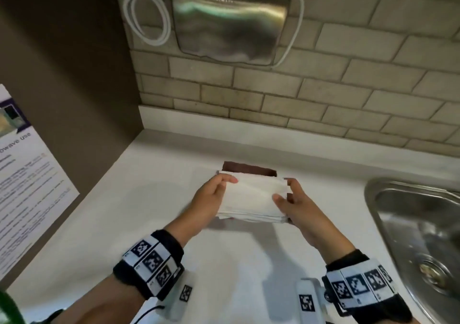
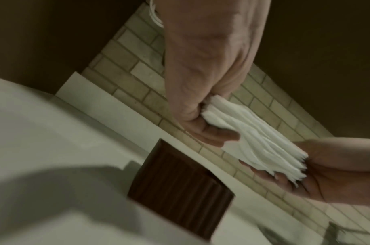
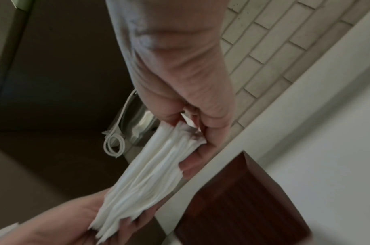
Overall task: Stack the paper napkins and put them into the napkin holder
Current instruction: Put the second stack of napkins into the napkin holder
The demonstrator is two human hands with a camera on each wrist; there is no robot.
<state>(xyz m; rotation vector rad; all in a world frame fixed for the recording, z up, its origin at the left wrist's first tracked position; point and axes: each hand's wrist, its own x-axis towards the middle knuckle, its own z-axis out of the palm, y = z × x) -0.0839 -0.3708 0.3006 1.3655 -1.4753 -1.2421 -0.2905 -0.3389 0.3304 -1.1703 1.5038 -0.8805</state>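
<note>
White surface point(image 1: 224, 261): napkins point(image 1: 254, 199) held w/ both grips, left hand point(image 1: 209, 201) & right hand point(image 1: 296, 206), above holder point(image 1: 249, 168). Stack done; next, lowering into holder is called for.

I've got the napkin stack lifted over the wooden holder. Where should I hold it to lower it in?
Probably keep gripping the two short ends of the napkin stack, left hand from the left and right hand from the right. The layers fan apart at the edges, so pinching both ends should keep them together above the holder.
</note>
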